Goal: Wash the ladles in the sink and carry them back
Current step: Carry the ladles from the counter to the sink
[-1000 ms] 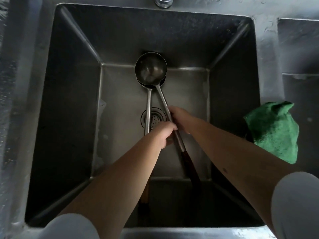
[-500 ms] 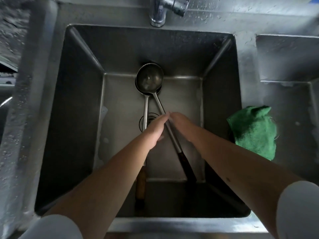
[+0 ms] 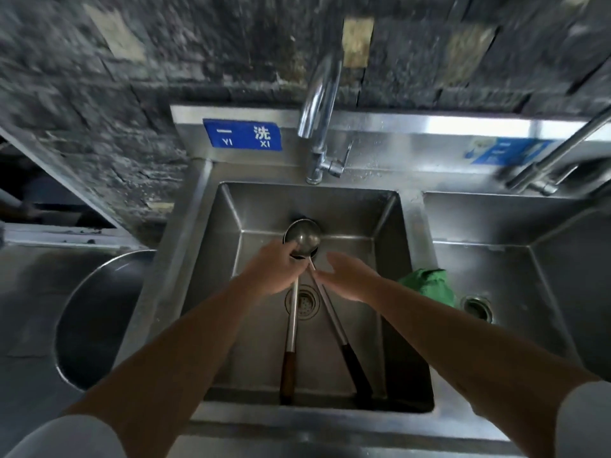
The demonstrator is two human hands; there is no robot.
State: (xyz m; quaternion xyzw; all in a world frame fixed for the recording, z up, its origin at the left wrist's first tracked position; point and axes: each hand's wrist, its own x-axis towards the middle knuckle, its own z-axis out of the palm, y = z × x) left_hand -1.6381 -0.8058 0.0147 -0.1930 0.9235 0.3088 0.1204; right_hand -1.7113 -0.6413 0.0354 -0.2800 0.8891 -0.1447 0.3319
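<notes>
Lying stacked in the sink [image 3: 410, 226], two steel ladles [image 3: 303, 238] meet the curled left hand [image 3: 276, 274]; right hand [image 3: 352, 279] hovers open.

Plain silver-grey steel is seen on the sink [image 3: 228, 246] at centre frame and on the bowl of the upper ladle [image 3: 303, 238]. A reddish-brown handle [image 3: 287, 375] and a black handle [image 3: 358, 375] are shown at lower centre. A green cloth [image 3: 429, 285] is draped at right of centre. A blue sign [image 3: 242, 134] with white characters is fixed at upper centre, below a mottled dark grey wall [image 3: 99, 127].
</notes>
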